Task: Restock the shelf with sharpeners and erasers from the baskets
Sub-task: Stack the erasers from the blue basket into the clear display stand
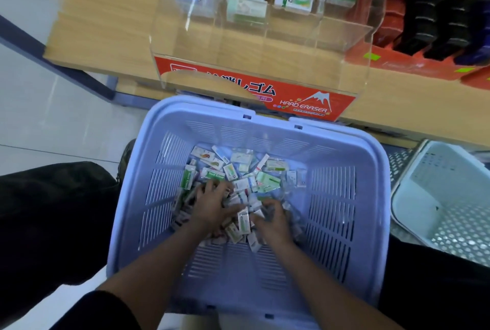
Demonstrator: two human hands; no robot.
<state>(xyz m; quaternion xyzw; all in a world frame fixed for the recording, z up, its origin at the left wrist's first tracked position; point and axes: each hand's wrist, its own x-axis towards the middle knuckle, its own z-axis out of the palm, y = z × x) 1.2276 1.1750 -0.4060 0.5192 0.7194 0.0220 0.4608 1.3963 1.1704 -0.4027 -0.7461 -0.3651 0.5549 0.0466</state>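
In the head view, the erasers (240, 170) are heaped mid-floor in the lavender basket (185, 111), below the shelf (106, 27). The left hand (212, 206) is laid on them, fingers spread; the right hand (271, 221) is curled round some. Loose packets could be spilled over the clear display bin's (265, 75) front edge; open room is left above it.

Erasers (238, 170) handled in a lilac basket (371, 170).
The left hand (212, 205) is spread on the pile; the right hand (273, 221) is curled round a few packs. A clear display case (265, 40) is set on the shelf (106, 25).
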